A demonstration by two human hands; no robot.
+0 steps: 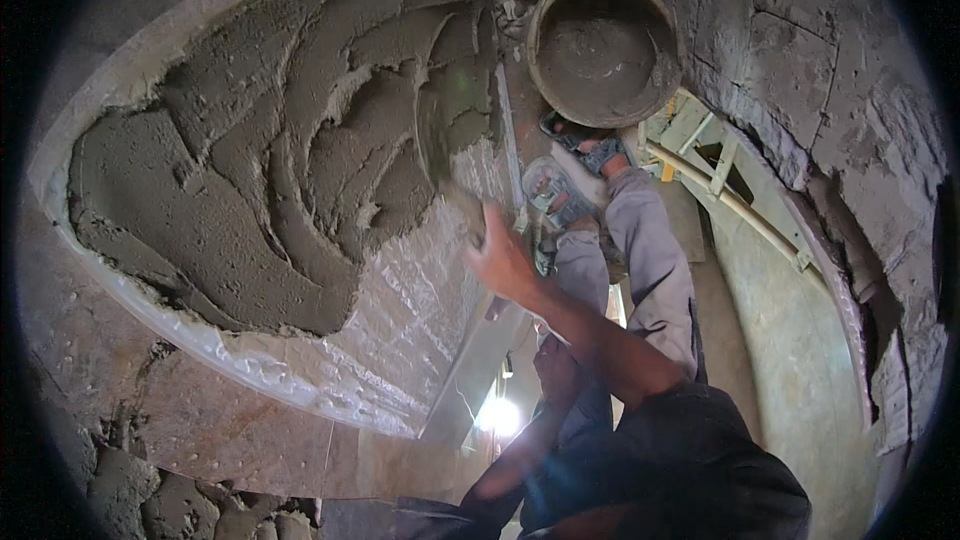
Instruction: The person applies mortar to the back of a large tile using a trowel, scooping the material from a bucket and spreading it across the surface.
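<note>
My right hand (500, 258) is closed round the handle of a trowel (433, 135), which is smeared by motion. The blade is against wet grey mortar (300, 155) spread in curved ridges over a large panel (400, 325) with a pale, rough surface. Bare panel shows at the near right part of the mortar and along the curved rim. My left hand (556, 368) is lower down, beside my leg, its fingers curled. Whether anything is in them is hidden.
A round tub (607, 50) with grey mortar in it stands beyond my sandalled feet (560, 190). On the right a yellowish ladder (745, 190) lies near a rough wall (860, 110). A bright lamp (498, 416) shines below the panel's edge. Mortar lumps (170, 510) lie at lower left.
</note>
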